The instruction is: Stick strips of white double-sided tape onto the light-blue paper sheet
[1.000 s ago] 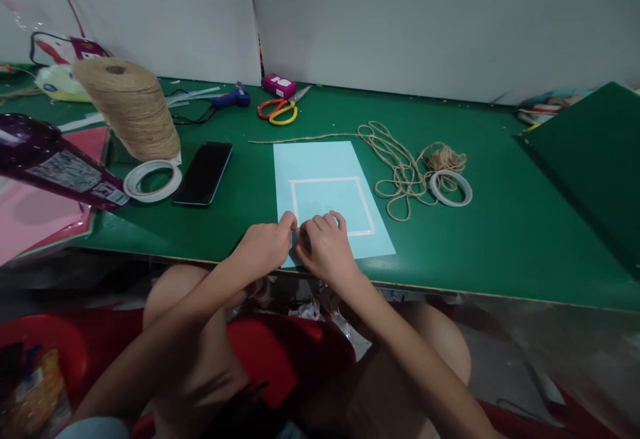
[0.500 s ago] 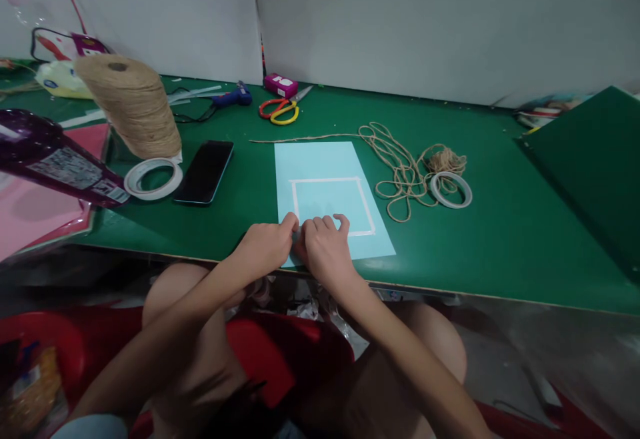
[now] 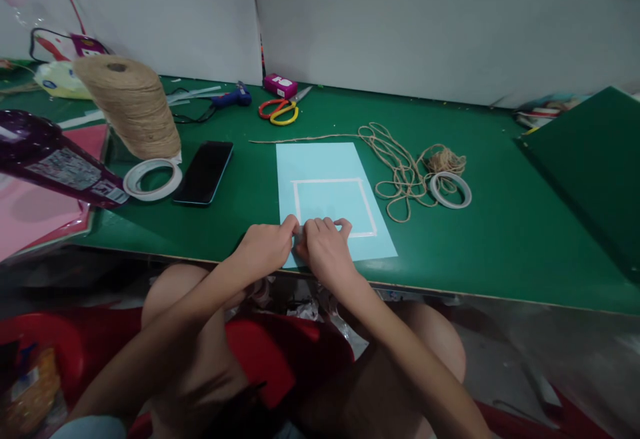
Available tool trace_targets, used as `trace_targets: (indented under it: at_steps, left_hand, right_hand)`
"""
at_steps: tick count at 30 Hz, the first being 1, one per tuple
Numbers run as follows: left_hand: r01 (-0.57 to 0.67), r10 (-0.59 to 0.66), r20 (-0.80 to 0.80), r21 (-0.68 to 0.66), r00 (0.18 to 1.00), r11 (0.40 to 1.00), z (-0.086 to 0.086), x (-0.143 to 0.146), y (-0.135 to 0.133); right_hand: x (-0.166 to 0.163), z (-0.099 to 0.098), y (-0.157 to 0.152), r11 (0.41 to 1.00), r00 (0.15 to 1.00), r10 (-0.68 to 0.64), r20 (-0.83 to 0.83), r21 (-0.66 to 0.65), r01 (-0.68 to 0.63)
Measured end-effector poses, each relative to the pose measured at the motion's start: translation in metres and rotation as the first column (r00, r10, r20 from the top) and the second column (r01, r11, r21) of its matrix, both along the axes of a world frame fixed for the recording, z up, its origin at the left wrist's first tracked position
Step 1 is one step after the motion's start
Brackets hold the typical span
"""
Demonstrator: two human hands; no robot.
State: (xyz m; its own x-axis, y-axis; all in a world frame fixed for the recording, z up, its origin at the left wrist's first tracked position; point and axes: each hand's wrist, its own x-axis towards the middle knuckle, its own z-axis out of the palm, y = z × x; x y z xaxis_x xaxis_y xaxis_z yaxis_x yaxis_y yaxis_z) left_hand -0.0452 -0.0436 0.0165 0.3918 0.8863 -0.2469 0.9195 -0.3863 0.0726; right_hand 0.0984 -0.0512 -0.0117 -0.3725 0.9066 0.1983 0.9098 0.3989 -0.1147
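Note:
A light blue sheet of paper (image 3: 325, 162) lies near the table's front edge, with a rectangle of white tape strips (image 3: 369, 205) on it. At the rectangle's near left corner my left hand (image 3: 265, 247) is closed, thumb and finger pinching what looks like the tape's end. Close against it, my right hand (image 3: 326, 245) rests over the near strip with its fingers curled and the little finger sticking out. What lies under the right fingers is hidden. Beyond the sheet's right edge are loose twine (image 3: 400, 172) and a white tape roll (image 3: 451, 190).
To the left stand a large twine spool (image 3: 133, 105) and a purple bottle (image 3: 60, 159), with another tape roll (image 3: 153, 180) and a phone (image 3: 205, 172). Scissors (image 3: 283, 111), a purple box (image 3: 280, 85) and a blue glue gun (image 3: 233, 97) lie behind. A green board (image 3: 590, 172) rises at right.
The blue sheet has shifted very slightly to the right. Both hands stay at the same corner in nearly the same pose.

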Motion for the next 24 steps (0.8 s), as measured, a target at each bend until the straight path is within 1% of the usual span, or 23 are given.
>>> trace_targets:
  at_steps: [6,12,18,21,24]
  left_hand:
    - [0.017,-0.016,-0.033,0.033,0.999,0.999,-0.001,0.004,-0.003]
    - [0.058,-0.057,-0.052,0.035,0.997,0.998,0.003,0.003,-0.004]
    - [0.069,-0.067,-0.048,0.05,0.997,0.996,0.002,0.003,-0.005]
    - [0.066,-0.064,-0.044,0.055,0.997,0.996,0.001,0.003,-0.004]
    - [0.065,-0.063,-0.044,0.048,0.997,0.997,-0.001,0.003,-0.003]
  right_hand:
    - [0.007,-0.003,0.001,0.999,0.999,-0.029,-0.017,0.024,0.029]
    - [0.01,-0.006,0.003,0.999,1.0,-0.003,-0.019,0.044,0.004]
    - [0.013,-0.012,0.005,0.997,1.0,-0.001,-0.025,0.081,0.003]
    - [0.016,-0.013,0.007,0.998,1.0,-0.004,-0.021,0.065,0.006]
    - [0.021,-0.011,0.009,0.999,0.999,0.024,-0.035,0.035,-0.022]
